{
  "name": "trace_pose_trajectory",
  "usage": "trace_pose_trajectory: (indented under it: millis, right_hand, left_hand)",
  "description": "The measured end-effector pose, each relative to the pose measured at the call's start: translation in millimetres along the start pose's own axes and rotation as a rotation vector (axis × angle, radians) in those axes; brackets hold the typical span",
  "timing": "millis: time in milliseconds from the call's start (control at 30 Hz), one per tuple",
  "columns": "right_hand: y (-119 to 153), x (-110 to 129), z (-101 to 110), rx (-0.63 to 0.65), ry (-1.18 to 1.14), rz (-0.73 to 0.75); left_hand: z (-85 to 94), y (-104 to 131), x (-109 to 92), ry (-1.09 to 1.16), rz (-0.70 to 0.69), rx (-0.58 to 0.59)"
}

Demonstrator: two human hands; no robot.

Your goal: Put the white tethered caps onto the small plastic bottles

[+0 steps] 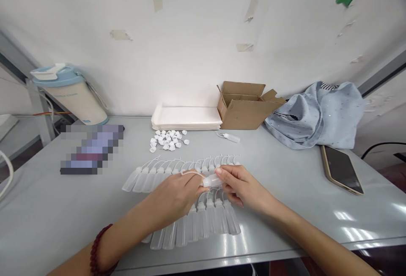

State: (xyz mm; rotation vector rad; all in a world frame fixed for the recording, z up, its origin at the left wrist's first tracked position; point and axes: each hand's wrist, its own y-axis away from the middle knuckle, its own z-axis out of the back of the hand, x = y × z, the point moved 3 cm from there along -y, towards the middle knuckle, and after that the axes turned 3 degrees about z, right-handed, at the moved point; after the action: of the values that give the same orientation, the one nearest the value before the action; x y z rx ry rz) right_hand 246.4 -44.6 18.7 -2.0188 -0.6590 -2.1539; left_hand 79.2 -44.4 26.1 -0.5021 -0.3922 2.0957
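Note:
Between my two hands is a small translucent plastic bottle (212, 180) with a thin white strap at its neck, lying nearly level. My left hand (177, 193) has its fingers closed at the neck end. The thumb and fingers of my right hand (239, 183) pinch the body end. Beneath and around my hands, similar bottles (144, 179) lie in a back row, their straps curling away from me. A nearer row of bottles (203, 221) is partly covered by my left hand and forearm. Behind them sits a loose pile of small white caps (168, 139).
One bottle (231, 138) lies apart near the open cardboard box (242, 113). White padded envelopes (187, 117) are stacked against the wall. A tumbler (74, 94) and a blurred-out phone-like object (95, 149) stand left; a blue cloth bag (320, 115) and a phone (341, 169) lie right.

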Motion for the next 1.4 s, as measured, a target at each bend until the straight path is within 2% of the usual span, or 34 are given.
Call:
trace_pose_trajectory:
  millis: [133, 233, 367, 533, 633, 767, 867, 967, 1100, 1267, 1400]
  right_hand:
    - [4, 5, -1, -0.005, 0.052, 0.110]
    - [7, 7, -1, -0.015, 0.120, 0.172]
    - [8, 6, -2, -0.021, 0.182, 0.173]
    - [7, 6, -1, -0.052, 0.237, 0.131]
    - [6, 6, -1, -0.056, 0.199, 0.104]
    - [5, 7, -1, -0.066, 0.169, 0.123]
    - [2, 8, 9, -0.146, 0.192, 0.172]
    - [-3, 9, 29, -0.308, 0.253, 0.257]
    - [-13, 11, 61, -0.506, 0.410, 0.361]
    - [-27, 2, 90, -0.586, 0.708, 0.373]
    - [-37, -10, 103, -0.587, 0.821, 0.335]
  left_hand:
    - [4.7, -3, 3, 0.321, 0.217, 0.109]
    - [4.1, -4, 2, 0.398, 0.298, 0.177]
    - [0.6, -1, 0, 0.368, 0.246, 0.130]
    - [-1.1, 3, -6, 0.183, 0.115, 0.072]
    - [-1.5, 4, -6, 0.107, 0.104, 0.042]
    - [-2.1, 3, 2, 0.162, 0.135, 0.002]
    - [0.1, 1, 15, 0.191, 0.258, 0.034]
    - [8.0, 1, 33, 0.157, 0.420, 0.068]
    - [24.2, 7, 69, 0.035, 0.612, 0.018]
    - [35.2, 23, 113, -0.184, 0.776, 0.035]
    - [33.8, 30, 127, -0.212, 0.856, 0.140]
